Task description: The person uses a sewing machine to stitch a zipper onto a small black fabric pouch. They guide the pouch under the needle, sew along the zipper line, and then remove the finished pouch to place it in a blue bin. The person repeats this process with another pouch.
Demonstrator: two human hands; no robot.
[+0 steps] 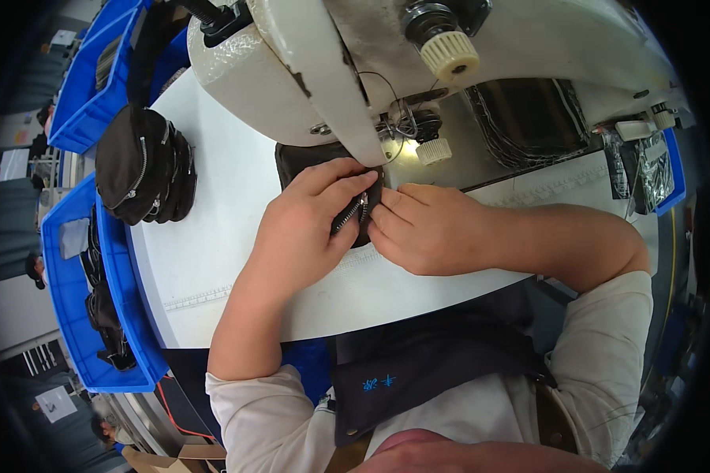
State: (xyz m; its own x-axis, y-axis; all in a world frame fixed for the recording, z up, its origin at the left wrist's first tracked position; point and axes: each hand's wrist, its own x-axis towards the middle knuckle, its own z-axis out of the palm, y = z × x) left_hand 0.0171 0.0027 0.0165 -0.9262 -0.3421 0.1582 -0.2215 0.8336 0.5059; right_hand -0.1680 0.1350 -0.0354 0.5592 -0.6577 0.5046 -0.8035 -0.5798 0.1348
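A black zippered pouch piece point(290, 160) lies on the white table, its far part beneath the head of a sewing machine point(323, 79). My left hand point(301, 217) grips its left side, fingers bent over the fabric and reaching close to the needle area. A metal zipper point(347, 214) with its pull shows in the gap between my hands. At the pouch's right edge, my right hand point(426, 229) is closed on the fabric with curled fingers. The fingertips of my right hand are partly hidden.
Stacked black zippered pouches point(122, 162) stand at the table's left. Layered black fabric pieces point(528, 118) lie under the machine arm. Blue bins point(71, 315) holding dark pieces line the left side; another blue bin point(673, 169) with packaged pieces stands at the right.
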